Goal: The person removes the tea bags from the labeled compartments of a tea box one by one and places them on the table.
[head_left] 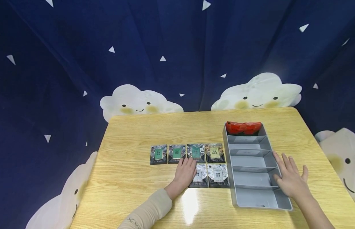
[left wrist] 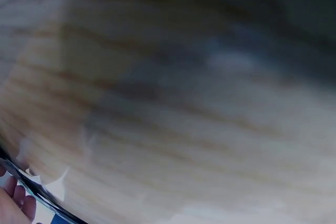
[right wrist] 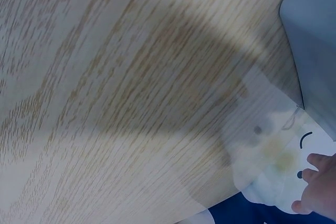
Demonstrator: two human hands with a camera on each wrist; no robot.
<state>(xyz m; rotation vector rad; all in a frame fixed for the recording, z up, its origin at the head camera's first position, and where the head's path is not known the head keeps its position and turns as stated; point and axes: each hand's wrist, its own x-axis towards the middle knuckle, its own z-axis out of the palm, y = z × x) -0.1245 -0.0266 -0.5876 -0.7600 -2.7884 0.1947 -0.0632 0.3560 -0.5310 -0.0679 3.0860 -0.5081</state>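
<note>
My left hand [head_left: 184, 174] lies over the flat sachets, its fingertips touching the inner part of the two rows. Beneath and beside it are a white-labelled sachet [head_left: 200, 179], partly hidden by the hand, and a green-labelled sachet [head_left: 195, 150]. Another white-labelled sachet [head_left: 218, 175] lies to the right, below a yellow-labelled sachet [head_left: 215, 152]. Two more green-labelled sachets, one at the far left [head_left: 158, 154], complete the upper row. With fingers spread, my right hand [head_left: 293, 178] touches the right wall of the grey divided tray [head_left: 232, 178]. Red sachets [head_left: 243, 128] stand in its far compartment.
The wooden table [head_left: 123, 190] has its far edge against a dark blue curtain [head_left: 177, 38] printed with white clouds and triangles. Thin dividers [head_left: 253, 168] split the tray crosswise. The left wrist view is mostly blurred wood grain.
</note>
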